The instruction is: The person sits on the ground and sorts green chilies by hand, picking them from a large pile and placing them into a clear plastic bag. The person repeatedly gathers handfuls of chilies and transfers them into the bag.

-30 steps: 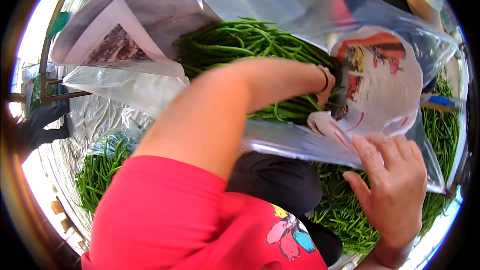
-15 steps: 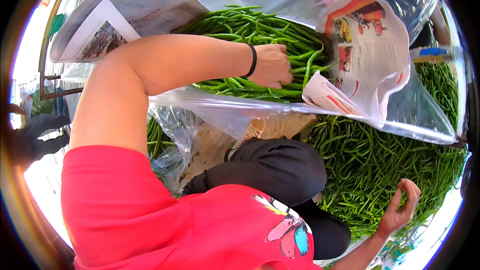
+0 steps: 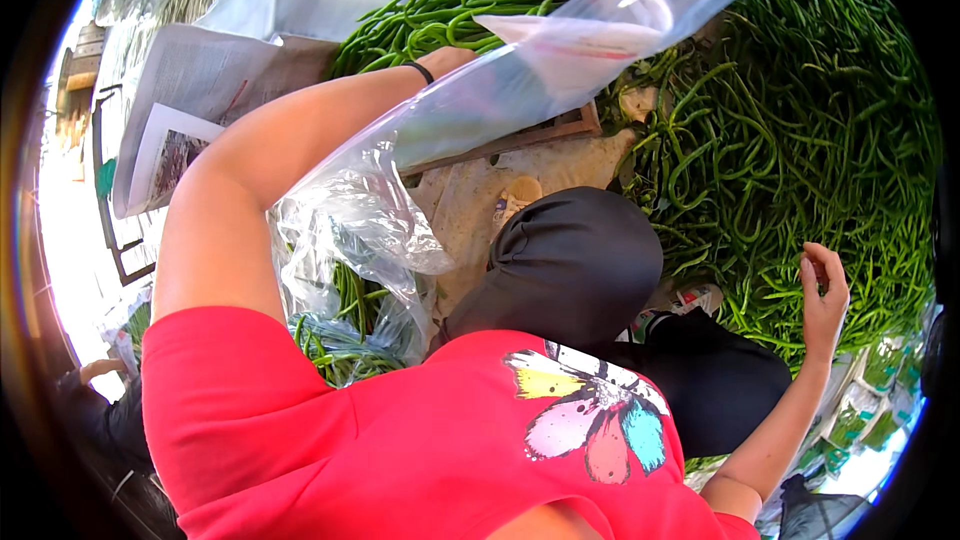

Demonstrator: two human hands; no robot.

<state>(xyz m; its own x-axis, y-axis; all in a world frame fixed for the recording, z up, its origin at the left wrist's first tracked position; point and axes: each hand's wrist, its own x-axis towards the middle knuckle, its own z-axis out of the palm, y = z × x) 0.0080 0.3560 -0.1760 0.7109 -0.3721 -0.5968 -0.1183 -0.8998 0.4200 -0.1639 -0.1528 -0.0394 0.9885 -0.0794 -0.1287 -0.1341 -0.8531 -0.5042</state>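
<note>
Long green chilies lie heaped in a newspaper-lined clear plastic bag at the top of the head view. Reaching across to them, my left hand rests at the near side of the heap, a black band on its wrist. The fingers of that hand are hidden behind the raised plastic edge. My right hand is held over the big loose pile of green chilies on the right, its fingers loosely bent, thumb apart, nothing seen in it.
Newspaper sheets stand up at the heap's left. A wooden frame edge runs under the bag. Crumpled clear plastic hangs near my left arm, with more chilies below it. My bent knee is between the piles.
The view has swung to the right, showing more of the loose pile. The plastic edge now slants up across the bag and covers my left fingers. My right hand is raised higher in view.
</note>
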